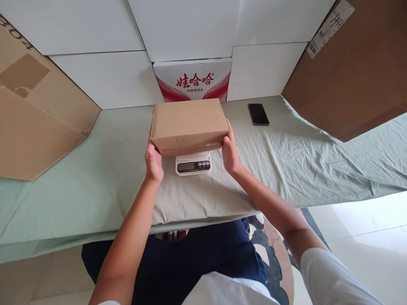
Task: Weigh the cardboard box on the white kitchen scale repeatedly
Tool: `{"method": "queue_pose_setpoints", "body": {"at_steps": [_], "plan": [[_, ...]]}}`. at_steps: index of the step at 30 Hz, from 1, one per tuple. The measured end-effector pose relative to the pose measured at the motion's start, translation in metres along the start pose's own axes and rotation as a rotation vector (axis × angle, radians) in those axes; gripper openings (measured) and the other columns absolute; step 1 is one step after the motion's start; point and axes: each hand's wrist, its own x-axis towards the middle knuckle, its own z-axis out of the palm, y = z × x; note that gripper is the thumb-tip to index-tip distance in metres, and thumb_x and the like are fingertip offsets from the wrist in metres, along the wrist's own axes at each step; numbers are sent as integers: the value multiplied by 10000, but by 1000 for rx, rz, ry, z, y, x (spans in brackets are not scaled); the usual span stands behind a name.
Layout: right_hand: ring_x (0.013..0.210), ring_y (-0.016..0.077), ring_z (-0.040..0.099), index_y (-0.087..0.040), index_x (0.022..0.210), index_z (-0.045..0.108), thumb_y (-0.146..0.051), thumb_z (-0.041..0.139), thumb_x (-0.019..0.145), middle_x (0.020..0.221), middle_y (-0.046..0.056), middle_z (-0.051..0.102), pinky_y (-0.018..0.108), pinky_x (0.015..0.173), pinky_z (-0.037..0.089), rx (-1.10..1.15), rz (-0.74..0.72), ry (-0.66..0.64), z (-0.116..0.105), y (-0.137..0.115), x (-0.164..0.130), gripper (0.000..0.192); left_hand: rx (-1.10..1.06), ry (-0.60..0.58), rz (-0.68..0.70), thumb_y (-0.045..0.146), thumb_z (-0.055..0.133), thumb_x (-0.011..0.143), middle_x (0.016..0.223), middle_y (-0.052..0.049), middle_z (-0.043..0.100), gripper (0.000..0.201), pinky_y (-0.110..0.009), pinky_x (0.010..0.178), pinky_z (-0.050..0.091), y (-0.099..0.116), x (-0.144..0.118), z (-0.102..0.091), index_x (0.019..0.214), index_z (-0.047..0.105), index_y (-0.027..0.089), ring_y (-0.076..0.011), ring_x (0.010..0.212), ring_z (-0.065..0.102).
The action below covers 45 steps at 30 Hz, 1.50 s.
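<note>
A plain brown cardboard box (pixel 187 123) sits over a small white digital scale (pixel 193 163) in the middle of the table. My left hand (pixel 154 160) grips the box's left end and my right hand (pixel 230 151) grips its right end. Whether the box rests fully on the scale or is held just above it, I cannot tell. The scale's display and buttons show below the box's front edge.
A pale green cloth (pixel 286 161) covers the table. A black phone (pixel 258 114) lies at the back right. Large brown cartons stand at left (pixel 34 123) and right (pixel 352 72). White boxes and a red-printed carton (pixel 192 80) line the back.
</note>
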Motion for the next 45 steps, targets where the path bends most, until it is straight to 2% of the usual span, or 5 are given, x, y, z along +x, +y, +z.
{"method": "queue_pose_setpoints", "body": {"at_steps": [6, 13, 22, 34, 45], "plan": [[1876, 303, 140, -458, 1769, 296, -994, 505, 885, 1953, -104, 271, 575, 1564, 167, -58, -149, -5, 6, -12, 50, 1055, -27, -11, 15, 1166, 321, 778, 1778, -106, 587, 1212, -544, 1459, 362, -2, 58, 2, 1557, 702, 319, -388, 1801, 331], [1871, 297, 153, -420, 1772, 258, -1020, 487, 816, 1939, -61, 301, 540, 1550, 188, -32, -212, 53, 11, 17, 121, 1151, -76, 27, 6, 1204, 430, 676, 1811, -121, 548, 1307, -483, 1475, 319, -47, 131, 15, 1582, 680, 296, -345, 1822, 285], [1853, 282, 216, -337, 1758, 288, -1030, 571, 723, 1954, 11, 296, 494, 1548, 187, 15, -77, 68, 8, 58, 131, 1277, -125, 126, -99, 1133, 502, 766, 1735, -240, 612, 1239, -475, 1470, 320, -107, 127, 19, 1487, 736, 153, -328, 1804, 337], [1840, 333, 236, -303, 1716, 342, -980, 660, 709, 1909, 65, 357, 518, 1541, 205, 111, -33, 90, 1, 81, 141, 1254, -152, 106, -117, 1123, 554, 755, 1691, -127, 684, 1133, -396, 1412, 393, -123, 131, 15, 1453, 788, 261, -314, 1733, 471], [1816, 327, 287, -337, 1748, 304, -960, 607, 816, 1906, 56, 378, 539, 1542, 183, 26, -78, 80, -1, 79, 135, 1161, -145, 110, -90, 1108, 565, 771, 1648, -158, 714, 1118, -426, 1417, 395, -133, 134, 15, 1433, 793, 237, -334, 1722, 490]]}}
